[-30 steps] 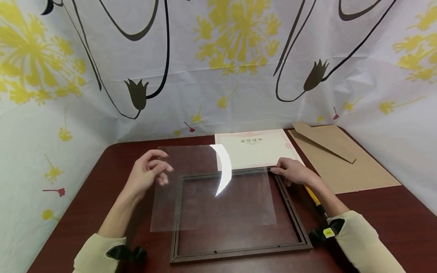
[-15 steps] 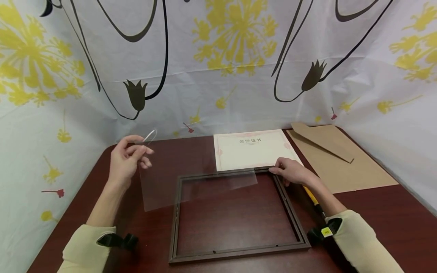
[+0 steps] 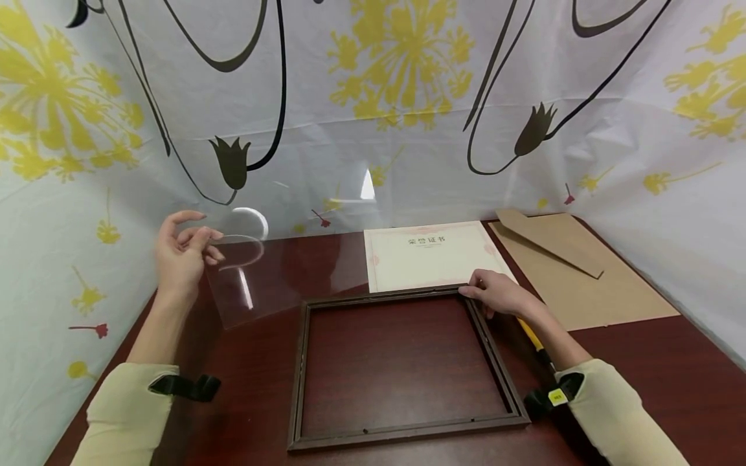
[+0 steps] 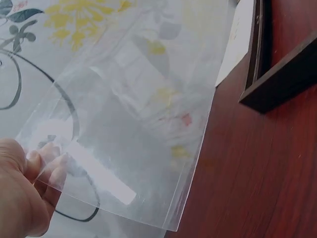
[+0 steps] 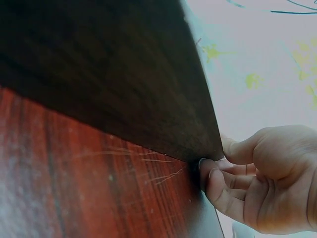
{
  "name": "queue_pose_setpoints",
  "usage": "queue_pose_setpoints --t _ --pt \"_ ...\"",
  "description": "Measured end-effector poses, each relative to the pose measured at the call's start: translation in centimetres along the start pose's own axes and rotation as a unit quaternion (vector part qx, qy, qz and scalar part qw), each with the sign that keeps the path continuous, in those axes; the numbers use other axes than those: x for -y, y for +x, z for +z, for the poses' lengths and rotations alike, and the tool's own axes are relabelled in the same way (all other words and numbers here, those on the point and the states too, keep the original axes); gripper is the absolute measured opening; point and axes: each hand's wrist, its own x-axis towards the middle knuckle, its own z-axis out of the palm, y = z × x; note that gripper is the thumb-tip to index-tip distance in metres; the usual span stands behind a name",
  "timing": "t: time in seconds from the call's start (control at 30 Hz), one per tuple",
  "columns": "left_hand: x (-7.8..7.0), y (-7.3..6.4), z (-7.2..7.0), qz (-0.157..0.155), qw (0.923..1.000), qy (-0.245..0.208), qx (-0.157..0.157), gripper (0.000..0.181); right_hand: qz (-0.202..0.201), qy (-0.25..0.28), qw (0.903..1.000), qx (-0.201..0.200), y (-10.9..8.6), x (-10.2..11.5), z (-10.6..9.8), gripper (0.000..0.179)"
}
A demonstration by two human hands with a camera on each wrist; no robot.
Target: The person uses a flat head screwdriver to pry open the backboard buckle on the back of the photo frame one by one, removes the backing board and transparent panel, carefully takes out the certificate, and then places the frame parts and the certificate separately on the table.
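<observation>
My left hand (image 3: 182,252) pinches one edge of a clear plastic sheet (image 4: 133,144) between thumb and fingers. In the head view the sheet is tilted and glints with reflections, over the table to the left of a dark brown picture frame (image 3: 408,428). The frame lies on the table with no backing in it, so the wood shows through its opening. At the frame's far right corner, my right hand (image 3: 494,292) grips the rim; the right wrist view shows the thumb (image 5: 240,151) on top and fingers curled beneath.
A cream certificate (image 3: 434,255) with Chinese print lies behind the frame. To the right is a brown paperboard backing (image 3: 588,272) with a raised stand flap. A yellow-and-black handled tool (image 3: 533,335) lies under the right forearm. Patterned cloth (image 3: 326,84) walls the table's far side.
My left hand has carried the clear sheet leftward and back, off the frame, tilting it on the way. The right hand stays at the frame corner, and the frame has not moved.
</observation>
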Motion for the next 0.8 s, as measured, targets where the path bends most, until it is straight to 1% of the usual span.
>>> queue_pose_setpoints --t 0.13,0.27,0.37,0.5,0.67,0.8 --pt "0.2 0.8 -0.6 0.018 0.9991 0.016 -0.035 0.019 0.001 -0.001 1.0 0.0 0.0 0.0 0.0 0.028" --pt "0.5 1.6 -1.1 0.035 0.9971 0.043 -0.052 0.019 -0.001 0.0 1.0 0.0 0.0 0.0 0.0 0.029" --pt "0.6 2.1 -1.5 0.031 0.9959 0.06 -0.06 0.018 -0.003 0.002 1.0 -0.002 0.0 0.1 0.0 0.029" --pt "0.7 2.6 -1.9 0.017 0.9942 0.08 -0.069 0.019 -0.006 0.005 1.0 -0.003 0.0 0.1 -0.1 0.028" --pt "1.1 3.1 -2.2 0.009 0.9917 0.101 -0.079 0.022 -0.002 0.003 1.0 -0.004 0.0 0.1 0.0 0.028" --pt "1.6 3.6 -2.4 -0.015 0.9911 0.102 -0.084 0.028 0.0 0.001 1.0 -0.004 0.0 0.2 -0.1 0.028"
